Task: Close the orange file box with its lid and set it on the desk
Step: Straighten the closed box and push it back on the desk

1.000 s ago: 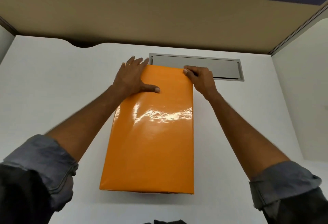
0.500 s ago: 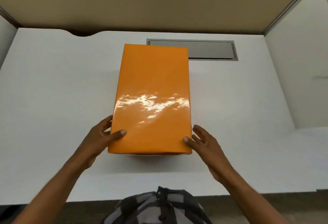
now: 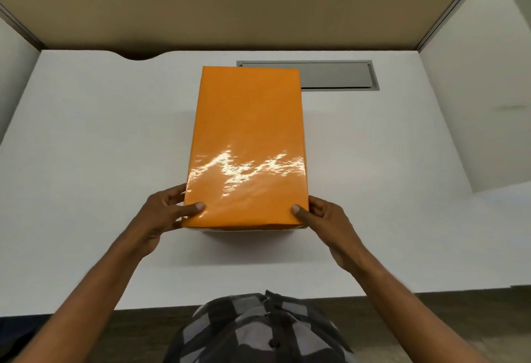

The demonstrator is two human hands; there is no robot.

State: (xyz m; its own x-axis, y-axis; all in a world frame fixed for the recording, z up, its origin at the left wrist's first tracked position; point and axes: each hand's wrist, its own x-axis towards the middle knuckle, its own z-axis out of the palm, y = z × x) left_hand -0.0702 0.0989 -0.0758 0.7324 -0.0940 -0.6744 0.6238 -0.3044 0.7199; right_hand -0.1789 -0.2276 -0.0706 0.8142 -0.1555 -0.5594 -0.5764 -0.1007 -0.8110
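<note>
Holding: both hands grip the near end of a glossy orange rectangular file box (image 3: 247, 147), one at each near corner.
Left hand (image 3: 163, 216): curled around the near left corner of the box; the thumb (image 3: 195, 208) lies flat on the top face, and the other fingers wrap against the left side wall, partly hidden behind it.
Right hand (image 3: 324, 219): curled around the near right corner; the thumb (image 3: 297, 210) presses on the top face and the remaining fingers fold along the right side wall.
Grip: each hand is partly closed, pinching the box's edge between thumb and fingers, neither spread flat nor made into a fist.
Lid: the shiny orange lid covers the whole top of the box, with a bright glare band across its nearer half; a pale strip shows under the near edge.
Box position: it lies lengthwise on the plain white table (image 3: 100, 161), roughly centred, long axis running away from the person; whether the near end rests on the surface or is slightly raised I cannot tell.
Far end: it overlaps the left part of a grey metal cable hatch (image 3: 336, 75) set into the table.
Backdrop: a tan partition panel (image 3: 230, 3) stands behind the table.
Foreground: a grey-and-black checked shirt (image 3: 258, 331) shows at the bottom edge.
</note>
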